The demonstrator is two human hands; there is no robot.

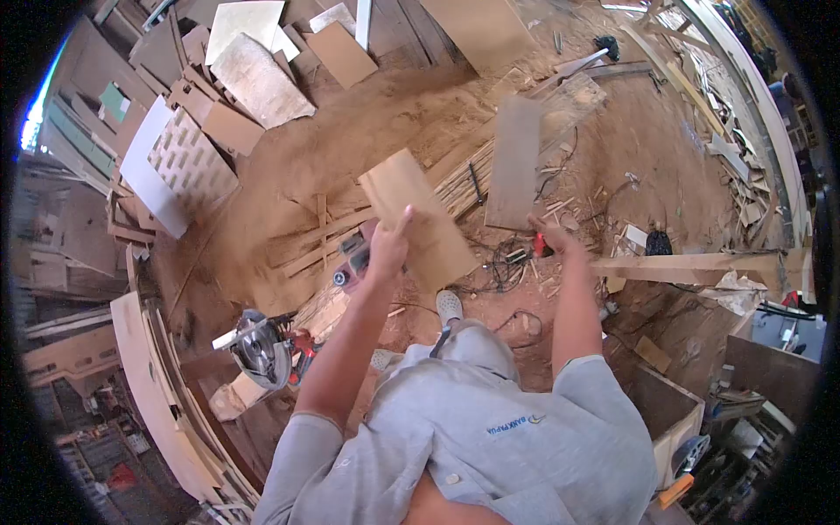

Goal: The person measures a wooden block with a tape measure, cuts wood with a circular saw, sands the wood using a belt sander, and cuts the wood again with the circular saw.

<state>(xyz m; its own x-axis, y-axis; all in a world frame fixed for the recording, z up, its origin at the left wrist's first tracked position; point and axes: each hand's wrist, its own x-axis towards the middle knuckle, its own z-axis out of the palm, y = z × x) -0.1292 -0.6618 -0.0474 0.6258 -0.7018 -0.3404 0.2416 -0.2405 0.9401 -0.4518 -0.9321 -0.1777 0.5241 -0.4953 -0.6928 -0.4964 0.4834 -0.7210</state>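
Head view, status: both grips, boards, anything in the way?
Left grip holding pale board. Right grip at near end of grey-brown board, hold unclear. Possible snag: tangled cables on the floor.

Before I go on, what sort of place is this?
Probably a woodworking shop: what looks like a circular saw sits at the lower left, sheets of board are gathered at the upper left, and the left hand holds a flat wooden panel above a dusty floor.
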